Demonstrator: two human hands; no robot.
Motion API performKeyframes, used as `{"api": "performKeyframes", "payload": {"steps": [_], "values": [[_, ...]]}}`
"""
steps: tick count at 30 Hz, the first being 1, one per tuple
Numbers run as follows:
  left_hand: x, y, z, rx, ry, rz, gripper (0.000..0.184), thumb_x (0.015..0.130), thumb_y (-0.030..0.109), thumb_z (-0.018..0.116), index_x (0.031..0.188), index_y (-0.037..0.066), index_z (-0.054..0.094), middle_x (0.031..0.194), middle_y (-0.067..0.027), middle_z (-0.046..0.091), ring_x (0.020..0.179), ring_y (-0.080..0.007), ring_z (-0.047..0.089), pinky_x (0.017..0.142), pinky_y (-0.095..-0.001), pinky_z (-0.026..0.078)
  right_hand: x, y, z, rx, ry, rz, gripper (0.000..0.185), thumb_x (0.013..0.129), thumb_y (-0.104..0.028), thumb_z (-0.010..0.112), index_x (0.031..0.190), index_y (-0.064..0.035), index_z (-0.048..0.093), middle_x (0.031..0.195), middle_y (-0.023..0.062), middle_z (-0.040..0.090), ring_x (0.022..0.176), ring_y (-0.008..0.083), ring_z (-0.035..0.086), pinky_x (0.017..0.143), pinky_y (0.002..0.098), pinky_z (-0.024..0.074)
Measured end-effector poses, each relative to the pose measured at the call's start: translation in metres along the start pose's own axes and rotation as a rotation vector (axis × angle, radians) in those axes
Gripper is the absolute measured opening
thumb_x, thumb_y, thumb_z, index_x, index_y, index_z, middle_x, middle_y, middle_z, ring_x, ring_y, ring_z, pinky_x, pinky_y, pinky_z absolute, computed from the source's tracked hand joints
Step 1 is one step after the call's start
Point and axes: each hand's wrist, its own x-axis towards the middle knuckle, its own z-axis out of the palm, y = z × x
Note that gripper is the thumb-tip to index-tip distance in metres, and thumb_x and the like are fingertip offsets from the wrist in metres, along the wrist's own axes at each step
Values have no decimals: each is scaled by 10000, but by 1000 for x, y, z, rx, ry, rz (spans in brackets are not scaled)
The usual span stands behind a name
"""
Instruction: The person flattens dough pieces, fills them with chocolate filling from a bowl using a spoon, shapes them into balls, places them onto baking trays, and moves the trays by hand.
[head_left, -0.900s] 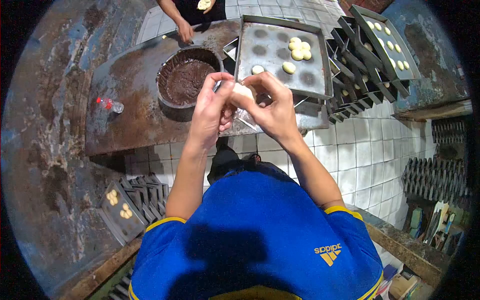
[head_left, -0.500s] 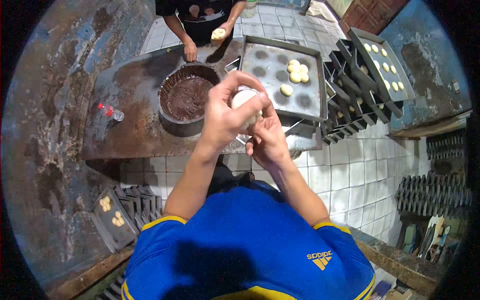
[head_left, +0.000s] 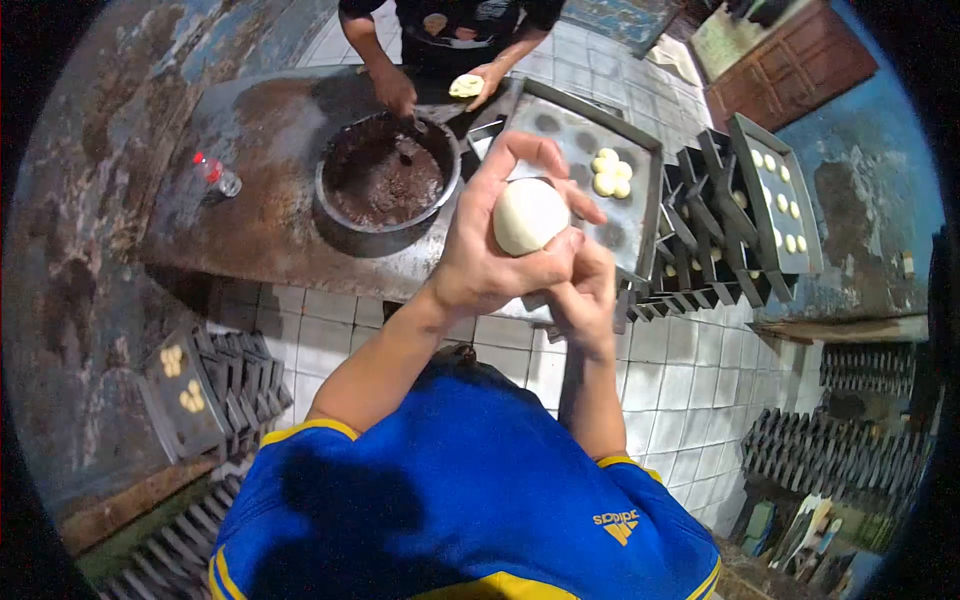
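A smooth, pale dough ball (head_left: pixel 530 216) bulges up inside my left hand (head_left: pixel 480 255), whose fingers and thumb curl around it. Below and to the right, my right hand (head_left: pixel 588 292) presses against the underside of the ball and my left thumb; most of its fingers are hidden. Just beyond my hands is a metal baking tray (head_left: pixel 575 118) with several dough balls (head_left: pixel 612 174) grouped together. To the left of my hands stands a round metal pan (head_left: pixel 325 195) of dark brown filling (head_left: pixel 385 190).
Across the table (head_left: pixel 250 235), a co-worker's hand (head_left: pixel 398 92) reaches over the pan with a utensil; the other holds flattened dough (head_left: pixel 466 86). A plastic bottle (head_left: pixel 216 174) lies at left. Stacked trays (head_left: pixel 700 215) stand at right, another tray of dough (head_left: pixel 185 420) at lower left.
My hands have turned so the dough ball shows more fully on top. The co-worker's hand has moved from the pan's rim to over the filling. My view has shifted slightly.
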Motion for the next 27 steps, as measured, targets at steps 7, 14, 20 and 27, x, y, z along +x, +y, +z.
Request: {"api": "performKeyframes", "payload": {"steps": [7,14,20,27], "values": [[17,-10,-62,96,33,-29,624,804,1,754,1314,25,395,1094,-76,641,915,-122,675,856,-262,552,41,33,35,-22,-27,85,361,993,-177,721,1282,36,685,1214,87,712,1157,170,639,1034,353,504],[43,-51,-199,907,20,130,600,734,-7,803,1244,80,497,1120,-62,576,911,-209,648,827,-310,532,97,48,22,-399,-85,336,474,877,-150,849,1311,-25,704,1201,117,737,1171,229,684,1020,366,542],[83,-105,-211,631,-160,-208,645,783,85,856,1293,115,462,948,-179,707,932,-355,773,765,-420,585,146,88,11,-817,-40,238,538,759,-169,938,1248,-59,740,1150,108,728,1096,212,691,1003,361,539],[131,-198,-213,796,-337,-283,670,825,30,752,1376,129,385,908,-264,731,955,-508,699,761,-551,574,187,116,-85,-862,70,337,404,822,-161,871,1193,-43,762,1138,92,730,1040,188,700,869,337,598]]}}
